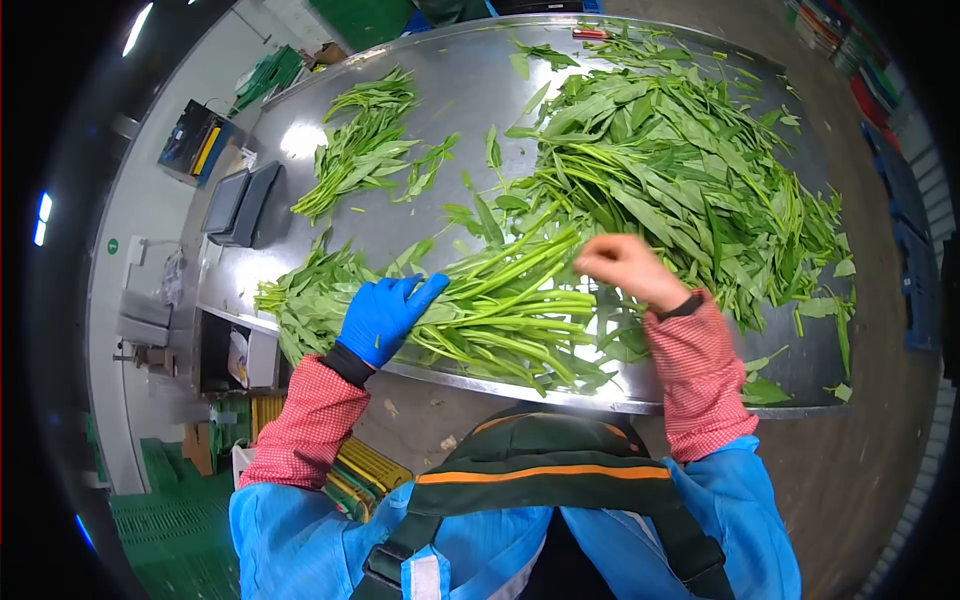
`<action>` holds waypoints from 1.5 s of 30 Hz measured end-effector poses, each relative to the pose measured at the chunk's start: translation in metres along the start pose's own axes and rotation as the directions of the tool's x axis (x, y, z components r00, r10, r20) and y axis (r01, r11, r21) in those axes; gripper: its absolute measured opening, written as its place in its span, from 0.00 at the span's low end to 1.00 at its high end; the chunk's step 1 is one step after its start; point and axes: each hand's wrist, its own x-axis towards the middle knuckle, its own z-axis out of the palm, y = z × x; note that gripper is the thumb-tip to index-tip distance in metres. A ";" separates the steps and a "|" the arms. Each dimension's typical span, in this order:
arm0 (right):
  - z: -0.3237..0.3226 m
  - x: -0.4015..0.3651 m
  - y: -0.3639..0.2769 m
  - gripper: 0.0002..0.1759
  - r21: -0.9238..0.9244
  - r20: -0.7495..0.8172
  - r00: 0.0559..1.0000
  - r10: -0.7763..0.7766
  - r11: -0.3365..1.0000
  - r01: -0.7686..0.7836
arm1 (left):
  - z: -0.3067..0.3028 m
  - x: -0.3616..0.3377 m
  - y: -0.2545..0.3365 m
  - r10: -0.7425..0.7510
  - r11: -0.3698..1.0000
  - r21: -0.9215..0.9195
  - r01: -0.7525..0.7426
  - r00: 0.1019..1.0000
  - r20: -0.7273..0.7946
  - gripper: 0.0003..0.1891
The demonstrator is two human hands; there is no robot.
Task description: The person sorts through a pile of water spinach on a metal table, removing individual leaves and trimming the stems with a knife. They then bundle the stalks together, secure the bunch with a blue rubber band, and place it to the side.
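My left hand point(385, 318), in a blue glove, is closed over a bunch of water spinach point(500, 318) near the table's front edge. The bunch lies on its side, its leaves point(318, 300) to the left and its long pale-green stems to the right. Just past the stem ends hovers my bare right hand point(630, 268), its fingertips drawn together; whether anything is between them is hidden. Behind it spreads a large heap of loose water spinach point(690, 170). A smaller bunch point(368, 150) rests at the back left.
The metal table point(450, 100) carries scattered leaves and a red-handled tool point(590, 34) at the far edge. A grey tray point(245, 200) stands at its left edge. Yellow crates point(370, 465) are below at the left, and blue pallets point(905, 240) stand at the right.
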 end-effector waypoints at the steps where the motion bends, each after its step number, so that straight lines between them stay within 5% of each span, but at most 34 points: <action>1: 0.012 0.002 -0.007 0.16 -0.051 0.112 0.993 0.027 0.998 -0.022 | 0.000 0.003 0.001 0.006 1.000 0.010 -0.006 1.000 -0.002 0.34; 4: 0.054 0.012 0.006 0.15 0.114 0.162 0.978 -0.132 0.987 0.114 | -0.003 0.017 0.006 0.090 0.996 0.027 -0.090 0.996 0.004 0.32; 7: 0.052 0.010 0.003 0.14 0.235 -0.003 0.976 -0.219 0.948 0.214 | -0.003 0.020 0.008 0.075 0.997 0.021 -0.075 0.997 -0.001 0.32; 8: 0.037 -0.002 -0.001 0.12 0.445 0.027 0.998 -0.063 0.895 0.044 | -0.003 0.019 0.008 0.074 0.997 0.017 -0.073 0.997 -0.012 0.32; 10: 0.018 -0.010 0.012 0.13 0.717 -0.024 0.999 0.040 0.697 -0.011 | 0.004 0.014 0.005 0.020 0.999 -0.028 -0.021 1.000 -0.011 0.34; 12: -0.003 -0.041 0.010 0.13 0.929 -0.179 0.977 -0.117 0.305 0.207 | 0.008 0.012 -0.002 -0.010 0.999 -0.037 0.011 1.000 0.013 0.35; 15: -0.032 -0.044 0.017 0.15 0.895 -0.363 0.921 -0.139 0.224 0.387 | 0.010 0.003 -0.008 -0.024 1.000 -0.008 0.024 0.997 0.070 0.37; 18: -0.042 -0.026 0.015 0.20 0.534 -0.250 0.964 0.094 0.844 0.056 | 0.009 0.006 -0.005 0.013 1.000 0.017 -0.014 0.996 0.086 0.37; 19: -0.034 -0.015 0.009 0.29 0.374 -0.195 0.979 -0.052 0.919 0.123 | 0.009 0.010 -0.004 0.050 0.999 -0.006 -0.050 0.997 0.063 0.38; 21: -0.018 0.002 0.008 0.41 0.360 0.083 0.977 -0.197 0.920 0.155 | 0.009 0.018 -0.002 0.124 0.991 -0.048 -0.123 0.992 0.023 0.38; 22: -0.006 0.006 -0.014 0.36 0.151 0.102 0.929 -0.356 0.928 0.339 | 0.007 0.023 0.000 0.149 0.986 -0.070 -0.148 0.989 0.012 0.38; 24: 0.006 0.018 -0.003 0.28 0.129 0.297 0.851 -0.433 0.901 0.414 | 0.003 0.029 0.003 0.191 0.975 -0.115 -0.191 0.981 -0.010 0.39; 27: -0.005 0.019 0.011 0.19 -0.040 0.036 0.988 -0.153 0.987 0.155 | 0.010 0.022 -0.006 0.094 0.967 -0.240 -0.085 0.995 0.023 0.42; 28: -0.014 0.013 0.017 0.14 0.308 -0.011 0.975 -0.221 0.927 0.214 | 0.013 0.017 -0.010 0.042 0.956 -0.293 -0.026 0.998 0.046 0.42; 30: -0.035 -0.001 0.029 0.06 0.838 -0.159 0.947 -0.279 0.469 0.279 | 0.022 0.010 -0.013 -0.039 0.864 -0.503 0.027 0.999 -0.013 0.43; 32: -0.036 -0.002 0.038 0.07 0.931 -0.225 0.925 -0.307 0.212 0.296 | 0.027 0.003 -0.009 -0.149 0.767 -0.640 0.050 0.984 -0.102 0.43; 35: -0.016 0.001 0.004 0.08 0.559 -0.217 0.971 0.102 0.829 0.038 | 0.046 0.000 -0.008 -0.251 0.579 -0.802 0.150 0.968 -0.001 0.45; 36: -0.004 0.003 -0.009 0.13 0.449 -0.203 0.979 0.024 0.891 0.071 | 0.052 0.000 -0.007 -0.278 0.520 -0.839 0.162 0.961 0.013 0.45; 37: 0.007 0.015 -0.014 0.17 0.171 -0.268 0.926 -0.267 0.932 0.319 | 0.061 0.001 -0.008 -0.283 0.497 -0.855 0.148 0.959 0.002 0.46; 38: 0.017 0.014 -0.020 0.17 0.310 -0.167 0.977 -0.132 0.934 0.179 | 0.067 -0.001 -0.006 -0.282 0.424 -0.891 0.162 0.959 0.040 0.46; 40: 0.034 0.025 -0.016 0.14 0.214 0.004 0.946 -0.324 0.925 0.316 | 0.068 -0.001 -0.002 -0.272 0.272 -0.943 0.191 0.955 0.116 0.46; 44: -0.007 0.013 -0.015 0.10 0.585 -0.261 0.962 0.080 0.806 0.091 | 0.048 -0.008 0.004 -0.294 0.115 -0.954 0.276 0.927 0.232 0.43; 45: -0.014 0.009 -0.012 0.11 0.555 -0.279 0.959 0.052 0.823 0.117 | 0.042 -0.011 0.004 -0.300 0.071 -0.954 0.290 0.919 0.257 0.42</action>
